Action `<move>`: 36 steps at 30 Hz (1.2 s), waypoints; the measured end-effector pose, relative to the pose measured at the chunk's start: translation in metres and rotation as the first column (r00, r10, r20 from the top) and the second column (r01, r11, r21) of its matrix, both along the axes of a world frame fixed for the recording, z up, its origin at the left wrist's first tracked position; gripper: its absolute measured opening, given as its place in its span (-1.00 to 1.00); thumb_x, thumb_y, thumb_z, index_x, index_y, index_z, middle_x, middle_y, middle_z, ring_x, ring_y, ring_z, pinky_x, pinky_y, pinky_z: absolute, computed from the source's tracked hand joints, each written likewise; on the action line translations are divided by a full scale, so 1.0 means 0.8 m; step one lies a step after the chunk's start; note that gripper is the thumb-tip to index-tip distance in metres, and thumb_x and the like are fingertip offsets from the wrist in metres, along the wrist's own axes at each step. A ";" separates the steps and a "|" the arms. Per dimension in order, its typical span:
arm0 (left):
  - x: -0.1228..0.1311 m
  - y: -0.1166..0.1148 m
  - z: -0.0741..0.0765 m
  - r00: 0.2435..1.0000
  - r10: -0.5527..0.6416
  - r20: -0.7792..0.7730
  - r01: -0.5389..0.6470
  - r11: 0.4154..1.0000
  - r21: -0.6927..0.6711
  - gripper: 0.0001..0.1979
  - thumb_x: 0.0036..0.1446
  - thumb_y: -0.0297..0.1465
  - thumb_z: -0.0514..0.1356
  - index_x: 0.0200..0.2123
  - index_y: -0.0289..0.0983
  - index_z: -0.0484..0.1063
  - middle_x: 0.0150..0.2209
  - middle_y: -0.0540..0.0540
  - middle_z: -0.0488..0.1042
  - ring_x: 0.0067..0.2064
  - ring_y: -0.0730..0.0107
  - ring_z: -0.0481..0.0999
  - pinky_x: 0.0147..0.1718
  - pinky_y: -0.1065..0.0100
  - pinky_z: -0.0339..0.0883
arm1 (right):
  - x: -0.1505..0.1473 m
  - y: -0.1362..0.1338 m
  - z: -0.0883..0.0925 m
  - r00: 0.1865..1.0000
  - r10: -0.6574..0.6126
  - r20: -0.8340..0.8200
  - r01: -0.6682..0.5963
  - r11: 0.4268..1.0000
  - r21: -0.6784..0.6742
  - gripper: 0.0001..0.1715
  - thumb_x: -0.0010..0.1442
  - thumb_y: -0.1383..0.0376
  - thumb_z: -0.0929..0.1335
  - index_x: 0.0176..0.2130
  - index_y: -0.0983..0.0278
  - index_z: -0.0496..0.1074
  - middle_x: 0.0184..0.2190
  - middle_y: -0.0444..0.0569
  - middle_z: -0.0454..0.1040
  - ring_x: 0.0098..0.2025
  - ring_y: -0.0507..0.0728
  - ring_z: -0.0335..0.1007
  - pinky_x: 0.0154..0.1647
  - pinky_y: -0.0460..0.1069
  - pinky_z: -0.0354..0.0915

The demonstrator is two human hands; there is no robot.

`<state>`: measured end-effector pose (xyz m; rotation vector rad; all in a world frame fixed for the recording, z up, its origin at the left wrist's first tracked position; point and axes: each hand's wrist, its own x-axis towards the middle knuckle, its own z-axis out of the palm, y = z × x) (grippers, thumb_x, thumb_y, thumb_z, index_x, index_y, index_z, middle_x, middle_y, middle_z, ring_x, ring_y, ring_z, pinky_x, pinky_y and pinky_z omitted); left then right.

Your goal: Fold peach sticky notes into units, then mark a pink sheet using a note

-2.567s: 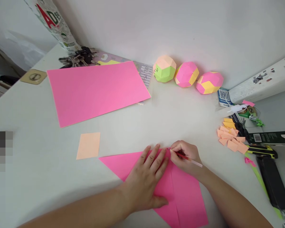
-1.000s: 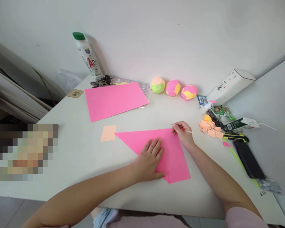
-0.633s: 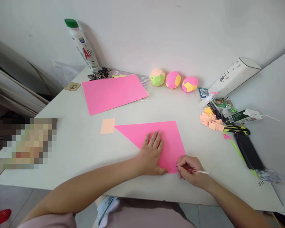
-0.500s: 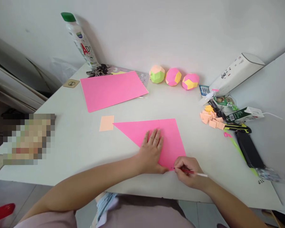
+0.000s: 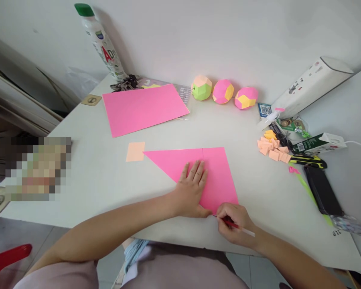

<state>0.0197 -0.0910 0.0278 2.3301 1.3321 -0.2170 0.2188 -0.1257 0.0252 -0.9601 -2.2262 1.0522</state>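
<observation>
A pink paper [image 5: 218, 172] with a long point toward the left lies on the white table [image 5: 102, 180]. My left hand [image 5: 192, 188] rests flat on it, fingers spread and thumb near the paper's lower edge. In my right hand [image 5: 236, 224] is a red pen [image 5: 232, 224], its tip at the paper's lower corner beside my left thumb. A peach paper square [image 5: 135, 151] lies at the paper's left point. Farther back is a larger pink sheet [image 5: 144, 110].
Three paper balls [image 5: 223, 91] stand along the wall. A spray bottle [image 5: 105, 48] and keys [image 5: 126, 83] are at the back left. Peach paper pieces [image 5: 273, 148], a cutter [image 5: 308, 161], a black case [image 5: 323, 190] and a white roll [image 5: 313, 86] lie on the right.
My right hand with the pen has moved slightly left along the paper's lower corner, closer to my left thumb. My left hand stays flat on the paper. The camera view has shifted a little.
</observation>
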 end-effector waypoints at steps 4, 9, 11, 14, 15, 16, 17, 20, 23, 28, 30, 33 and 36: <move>0.001 -0.001 0.001 1.000 0.006 0.002 -0.006 1.000 -0.001 0.17 -0.08 0.21 -0.01 0.31 -0.59 -0.27 0.31 -0.47 -0.54 0.31 -0.17 -0.61 0.19 -0.15 -0.68 | 0.000 0.000 0.000 1.000 -0.006 0.005 0.006 1.000 -0.006 -0.82 0.02 0.49 0.22 -0.49 0.22 0.14 -0.61 -0.21 0.23 -0.61 -0.04 0.11 -0.59 -0.15 0.06; 0.001 -0.001 -0.002 1.000 0.009 0.001 -0.009 1.000 0.026 0.15 -0.06 0.20 -0.02 0.31 -0.58 -0.24 0.32 -0.47 -0.49 0.32 -0.17 -0.59 0.19 -0.17 -0.64 | -0.001 -0.001 0.000 1.000 -0.001 0.005 0.001 1.000 0.007 -0.81 0.01 0.49 0.22 -0.49 0.22 0.14 -0.61 -0.21 0.23 -0.60 -0.04 0.11 -0.58 -0.15 0.07; 0.001 -0.001 -0.004 1.000 0.010 -0.001 -0.010 0.999 0.039 0.15 -0.07 0.21 -0.01 0.31 -0.58 -0.23 0.33 -0.47 -0.47 0.32 -0.18 -0.57 0.19 -0.18 -0.64 | -0.001 -0.001 -0.001 1.000 0.000 0.001 -0.001 1.000 0.012 -0.81 0.01 0.49 0.22 -0.49 0.22 0.13 -0.61 -0.21 0.22 -0.60 -0.04 0.11 -0.58 -0.15 0.07; 0.001 -0.002 -0.006 1.000 0.014 0.002 -0.014 0.998 0.058 0.17 -0.09 0.22 0.00 0.31 -0.58 -0.22 0.33 -0.48 -0.44 0.33 -0.19 -0.54 0.20 -0.17 -0.62 | -0.001 0.000 -0.002 1.000 0.004 -0.004 -0.004 1.000 0.013 -0.80 0.01 0.49 0.22 -0.49 0.22 0.12 -0.61 -0.21 0.21 -0.61 -0.04 0.09 -0.59 -0.15 0.05; 0.000 -0.002 -0.006 1.000 0.015 0.005 -0.015 0.998 0.064 0.17 -0.10 0.22 0.00 0.30 -0.58 -0.22 0.33 -0.48 -0.42 0.33 -0.20 -0.53 0.20 -0.18 -0.61 | -0.001 0.000 -0.002 1.000 0.005 -0.004 -0.005 1.000 0.014 -0.80 0.01 0.50 0.22 -0.49 0.22 0.11 -0.61 -0.22 0.21 -0.61 -0.04 0.09 -0.59 -0.15 0.05; 0.000 -0.002 -0.006 1.000 0.016 0.007 -0.016 0.998 0.067 0.17 -0.10 0.22 0.00 0.30 -0.58 -0.22 0.33 -0.48 -0.42 0.33 -0.20 -0.52 0.20 -0.18 -0.61 | -0.001 -0.001 -0.002 1.000 0.006 -0.002 -0.006 1.000 0.015 -0.79 0.01 0.50 0.22 -0.49 0.22 0.11 -0.62 -0.22 0.20 -0.61 -0.04 0.09 -0.59 -0.15 0.05; 0.000 -0.002 -0.006 1.000 0.016 0.008 -0.016 0.998 0.066 0.17 -0.10 0.22 -0.01 0.30 -0.58 -0.22 0.33 -0.47 -0.42 0.33 -0.19 -0.52 0.20 -0.18 -0.60 | -0.001 -0.001 -0.003 1.000 0.007 0.000 -0.007 1.000 0.017 -0.79 0.01 0.50 0.22 -0.49 0.22 0.11 -0.62 -0.22 0.20 -0.61 -0.04 0.10 -0.59 -0.14 0.05; 0.001 -0.002 -0.006 1.000 0.016 0.008 -0.017 0.999 0.051 0.17 -0.09 0.22 -0.01 0.30 -0.59 -0.22 0.33 -0.48 -0.45 0.33 -0.19 -0.54 0.20 -0.17 -0.62 | -0.001 -0.001 -0.002 1.000 0.009 0.005 -0.009 1.000 0.027 -0.80 0.01 0.50 0.22 -0.49 0.22 0.11 -0.61 -0.21 0.21 -0.60 -0.04 0.11 -0.58 -0.14 0.06; 0.001 -0.002 -0.006 1.000 0.015 0.012 -0.016 0.999 0.047 0.18 -0.10 0.22 -0.01 0.30 -0.60 -0.23 0.33 -0.48 -0.47 0.32 -0.19 -0.56 0.19 -0.17 -0.64 | -0.002 -0.001 -0.001 1.000 0.004 0.014 -0.004 1.000 0.030 -0.80 0.01 0.50 0.22 -0.49 0.22 0.12 -0.61 -0.20 0.23 -0.60 -0.04 0.12 -0.58 -0.14 0.07; 0.001 -0.002 -0.006 1.000 0.017 0.015 -0.017 0.999 0.050 0.18 -0.10 0.22 -0.01 0.31 -0.59 -0.24 0.33 -0.47 -0.45 0.33 -0.18 -0.55 0.20 -0.18 -0.62 | -0.001 0.000 -0.001 1.000 0.028 0.013 -0.028 0.999 0.027 -0.80 0.01 0.50 0.22 -0.49 0.22 0.12 -0.60 -0.21 0.23 -0.60 -0.04 0.12 -0.58 -0.14 0.07; 0.001 -0.001 -0.006 1.000 0.018 0.013 -0.019 0.999 0.045 0.18 -0.10 0.22 0.00 0.31 -0.58 -0.24 0.33 -0.47 -0.44 0.33 -0.18 -0.55 0.20 -0.18 -0.62 | -0.002 0.000 -0.001 1.000 0.030 0.010 -0.030 0.999 0.030 -0.80 0.01 0.50 0.22 -0.48 0.21 0.12 -0.60 -0.21 0.23 -0.60 -0.04 0.13 -0.58 -0.15 0.08; 0.002 -0.001 -0.007 1.000 0.022 0.013 -0.023 0.999 0.048 0.18 -0.10 0.23 -0.02 0.31 -0.57 -0.24 0.34 -0.46 -0.43 0.33 -0.17 -0.55 0.20 -0.17 -0.63 | -0.002 0.000 -0.001 1.000 0.014 0.013 -0.014 1.000 0.022 -0.79 0.01 0.50 0.22 -0.49 0.22 0.12 -0.60 -0.20 0.24 -0.60 -0.04 0.14 -0.58 -0.15 0.08; 0.002 -0.002 -0.009 1.000 0.020 0.012 -0.021 0.998 0.065 0.19 -0.11 0.25 -0.05 0.31 -0.58 -0.24 0.34 -0.46 -0.43 0.33 -0.16 -0.56 0.20 -0.15 -0.66 | -0.002 0.000 -0.001 1.000 0.014 0.021 -0.015 1.000 0.024 -0.80 0.01 0.51 0.22 -0.48 0.22 0.13 -0.60 -0.20 0.26 -0.59 -0.03 0.16 -0.57 -0.15 0.09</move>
